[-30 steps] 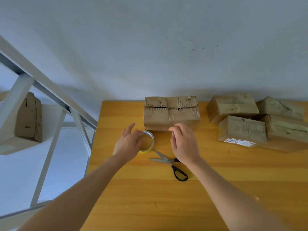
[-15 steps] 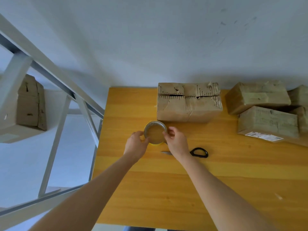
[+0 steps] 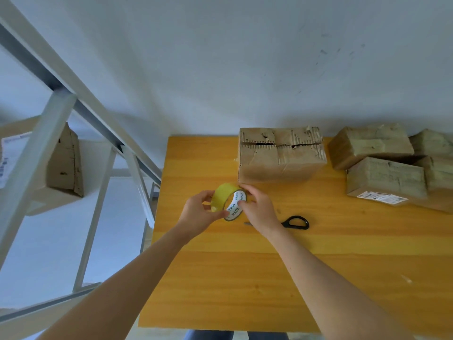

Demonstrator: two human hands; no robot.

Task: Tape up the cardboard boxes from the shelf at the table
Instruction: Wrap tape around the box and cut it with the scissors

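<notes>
- Yellow tape roll (image 3: 229,201) held above the wooden table (image 3: 245,278), tipped on edge, its open core facing right and toward the camera.
- Left hand (image 3: 198,213) and right hand (image 3: 257,207) both pinch it.
- Untaped cardboard box (image 3: 282,154) just behind, long axis left-right.

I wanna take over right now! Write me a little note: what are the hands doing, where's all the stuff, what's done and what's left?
Left hand and right hand: both hold the tape roll above the table.
Scissors lie on the table by the right hand.
Open box, top seam gaping, stands just behind the hands.
Pile of boxes at the right looks taped already.
Shelf box waits at the left.
Left to do: pull a strip, seal the open box, cut, then do the shelf box.
</notes>
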